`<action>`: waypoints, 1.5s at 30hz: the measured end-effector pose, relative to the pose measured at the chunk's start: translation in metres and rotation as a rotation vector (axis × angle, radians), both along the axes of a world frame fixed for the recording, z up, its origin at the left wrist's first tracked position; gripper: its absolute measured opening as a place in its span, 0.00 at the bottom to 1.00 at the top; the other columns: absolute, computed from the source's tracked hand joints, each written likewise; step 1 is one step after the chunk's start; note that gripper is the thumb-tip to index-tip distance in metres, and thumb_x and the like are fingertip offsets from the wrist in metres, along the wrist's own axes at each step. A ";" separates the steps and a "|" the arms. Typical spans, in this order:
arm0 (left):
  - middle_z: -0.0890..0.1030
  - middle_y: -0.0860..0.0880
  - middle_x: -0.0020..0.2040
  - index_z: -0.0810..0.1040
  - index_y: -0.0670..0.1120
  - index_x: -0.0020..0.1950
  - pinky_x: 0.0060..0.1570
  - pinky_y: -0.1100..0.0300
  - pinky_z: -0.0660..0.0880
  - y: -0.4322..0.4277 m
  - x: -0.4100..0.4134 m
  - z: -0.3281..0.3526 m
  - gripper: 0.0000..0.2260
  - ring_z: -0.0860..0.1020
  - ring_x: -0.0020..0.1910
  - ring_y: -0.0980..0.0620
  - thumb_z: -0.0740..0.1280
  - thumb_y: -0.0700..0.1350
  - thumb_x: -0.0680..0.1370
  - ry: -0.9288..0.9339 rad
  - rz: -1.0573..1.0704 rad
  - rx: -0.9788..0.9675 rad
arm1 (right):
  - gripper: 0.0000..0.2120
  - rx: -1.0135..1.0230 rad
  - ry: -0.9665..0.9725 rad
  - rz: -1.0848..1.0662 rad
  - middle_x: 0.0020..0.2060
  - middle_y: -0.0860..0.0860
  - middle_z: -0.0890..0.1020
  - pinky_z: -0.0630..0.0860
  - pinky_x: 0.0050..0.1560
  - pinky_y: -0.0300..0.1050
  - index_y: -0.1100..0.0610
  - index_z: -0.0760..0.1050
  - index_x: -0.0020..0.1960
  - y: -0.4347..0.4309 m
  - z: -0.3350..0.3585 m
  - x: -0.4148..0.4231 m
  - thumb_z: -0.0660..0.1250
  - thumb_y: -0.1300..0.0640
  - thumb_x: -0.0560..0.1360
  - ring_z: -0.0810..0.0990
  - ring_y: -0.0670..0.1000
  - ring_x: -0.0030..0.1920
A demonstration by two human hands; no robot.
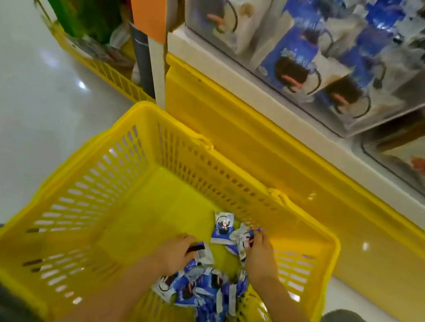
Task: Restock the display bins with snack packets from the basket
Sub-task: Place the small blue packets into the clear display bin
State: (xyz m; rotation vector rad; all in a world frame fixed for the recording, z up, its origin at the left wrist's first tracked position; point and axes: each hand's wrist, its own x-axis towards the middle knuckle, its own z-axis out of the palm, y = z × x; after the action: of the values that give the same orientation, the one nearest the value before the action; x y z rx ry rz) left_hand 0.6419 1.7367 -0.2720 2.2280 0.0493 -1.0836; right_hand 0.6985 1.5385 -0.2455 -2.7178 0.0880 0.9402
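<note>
Both hands are working inside the yellow basket (79, 199): left hand (174, 252) clamping one snack packet (200, 251), right hand (259, 255) pinching another beyond the heap (205, 291). Gathering several firmly seems wise before lifting to the display bin (309, 53) ahead.

Just one head-worn wide-angle cam, looking steeply down into the yellow basket (92, 200) up close, display bins (309, 53) far right.
</note>
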 end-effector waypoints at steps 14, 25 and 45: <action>0.66 0.46 0.69 0.62 0.48 0.71 0.65 0.50 0.62 -0.018 -0.008 -0.033 0.37 0.64 0.68 0.44 0.74 0.57 0.68 0.097 -0.145 0.129 | 0.27 -0.033 -0.044 -0.052 0.60 0.54 0.72 0.72 0.54 0.47 0.57 0.67 0.65 0.001 -0.014 -0.009 0.68 0.45 0.73 0.71 0.55 0.61; 0.72 0.40 0.61 0.67 0.44 0.63 0.43 0.55 0.76 -0.008 0.020 0.051 0.13 0.77 0.47 0.44 0.59 0.47 0.81 0.316 1.026 -0.586 | 0.21 0.324 -0.134 -0.272 0.39 0.50 0.76 0.69 0.27 0.31 0.60 0.68 0.65 0.010 0.031 -0.005 0.65 0.51 0.77 0.72 0.41 0.32; 0.83 0.43 0.50 0.73 0.43 0.61 0.46 0.52 0.81 -0.025 0.037 0.205 0.13 0.83 0.43 0.44 0.65 0.45 0.77 -0.010 0.987 -0.969 | 0.08 0.784 -0.278 -0.091 0.51 0.54 0.81 0.79 0.51 0.45 0.53 0.70 0.55 0.038 0.203 0.012 0.65 0.60 0.76 0.81 0.50 0.50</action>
State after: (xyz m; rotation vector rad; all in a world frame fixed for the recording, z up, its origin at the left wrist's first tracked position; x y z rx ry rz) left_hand 0.6787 1.7120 -0.0669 1.0705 0.4578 -0.3719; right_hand 0.7103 1.5768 -0.0423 -2.0548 -0.1748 0.4249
